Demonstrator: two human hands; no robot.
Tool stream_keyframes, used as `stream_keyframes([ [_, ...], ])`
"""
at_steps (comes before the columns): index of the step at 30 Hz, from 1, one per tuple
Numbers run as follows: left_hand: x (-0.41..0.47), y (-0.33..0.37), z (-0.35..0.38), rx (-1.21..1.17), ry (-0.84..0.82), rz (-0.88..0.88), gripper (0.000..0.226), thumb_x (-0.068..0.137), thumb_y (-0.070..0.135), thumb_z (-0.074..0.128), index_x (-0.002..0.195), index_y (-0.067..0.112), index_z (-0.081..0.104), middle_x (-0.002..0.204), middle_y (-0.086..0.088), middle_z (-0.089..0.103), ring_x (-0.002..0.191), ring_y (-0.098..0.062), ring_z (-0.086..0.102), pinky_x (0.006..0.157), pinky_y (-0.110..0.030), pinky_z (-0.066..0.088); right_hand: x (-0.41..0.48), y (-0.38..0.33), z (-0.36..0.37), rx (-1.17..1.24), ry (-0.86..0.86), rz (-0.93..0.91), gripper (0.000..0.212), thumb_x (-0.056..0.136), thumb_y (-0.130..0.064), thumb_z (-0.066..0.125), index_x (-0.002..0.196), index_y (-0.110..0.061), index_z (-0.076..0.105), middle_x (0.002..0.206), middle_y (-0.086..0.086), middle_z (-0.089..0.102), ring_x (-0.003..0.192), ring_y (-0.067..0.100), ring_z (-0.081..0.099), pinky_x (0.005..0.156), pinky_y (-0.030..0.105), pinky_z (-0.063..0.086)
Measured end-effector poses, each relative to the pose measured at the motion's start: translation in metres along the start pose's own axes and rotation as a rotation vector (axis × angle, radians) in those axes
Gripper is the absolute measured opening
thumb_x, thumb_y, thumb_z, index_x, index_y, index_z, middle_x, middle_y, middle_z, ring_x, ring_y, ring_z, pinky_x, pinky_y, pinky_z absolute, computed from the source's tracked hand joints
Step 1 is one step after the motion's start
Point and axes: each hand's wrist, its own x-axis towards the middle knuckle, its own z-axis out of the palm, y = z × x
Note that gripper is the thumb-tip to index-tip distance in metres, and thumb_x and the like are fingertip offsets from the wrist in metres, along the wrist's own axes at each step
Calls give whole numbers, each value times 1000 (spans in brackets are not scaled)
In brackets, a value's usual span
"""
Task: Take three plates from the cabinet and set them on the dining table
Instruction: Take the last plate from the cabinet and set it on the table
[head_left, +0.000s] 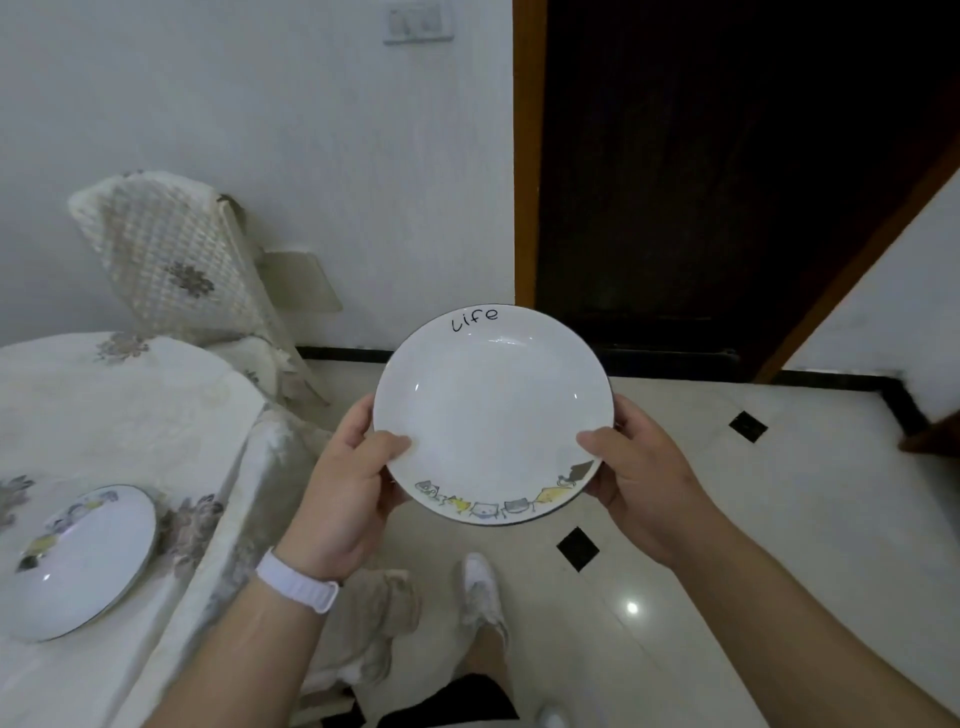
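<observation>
I hold a white plate (491, 410) with the word "life" and cartoon figures on its rim, level above the floor, to the right of the dining table. My left hand (348, 483) grips its left edge with the thumb on top. My right hand (641, 467) grips its right edge the same way. A second plate of the same design (78, 561) lies on the dining table (130, 405) at the lower left. The table is covered with a cream flowered cloth.
A chair (171, 260) with a quilted cover stands against the white wall behind the table. A dark open doorway (727, 182) with a wooden frame is ahead. The glossy tiled floor (753, 519) spreads to the right. My legs and shoes show below.
</observation>
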Motion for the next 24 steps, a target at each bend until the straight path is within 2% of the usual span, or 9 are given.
stream_keyframes([
  [4,61,8,-10,-54,20,-9,47,81,-1,53,122,20,60,104,-5,69,80,-18,64,56,-29,56,66,-9,10,-28,-16,42,37,93,6,43,114,-18,62,113,13,71,99,33,67,79,42,59],
  [6,94,15,-15,-92,21,-14,51,74,5,56,122,19,60,106,-6,69,83,-20,64,59,-30,57,104,-17,18,-51,-25,54,37,93,6,44,116,-17,61,112,12,71,98,32,67,80,44,58],
  [11,180,40,-29,-141,90,-40,44,87,-4,46,121,21,60,106,-4,70,85,-20,65,62,-33,58,201,-44,47,-88,-58,94,36,93,5,45,114,-19,61,107,8,73,89,25,69,77,41,58],
  [15,238,69,-44,-161,110,-24,43,86,-4,47,117,21,62,103,-3,71,83,-19,65,58,-32,55,270,-60,72,-79,-90,102,35,94,4,45,116,-18,61,110,8,73,92,26,70,70,36,59],
  [19,281,98,-57,-157,143,13,44,87,-4,47,117,23,63,105,-1,72,83,-17,67,59,-31,55,324,-67,95,-13,-121,124,35,94,4,46,118,-17,61,115,9,71,98,28,68,71,37,59],
  [24,322,128,-67,-176,159,41,45,83,-5,51,120,19,63,109,-6,70,88,-21,65,59,-30,56,382,-81,112,29,-203,154,37,93,6,44,121,-12,59,116,12,71,93,26,69,66,33,58],
])
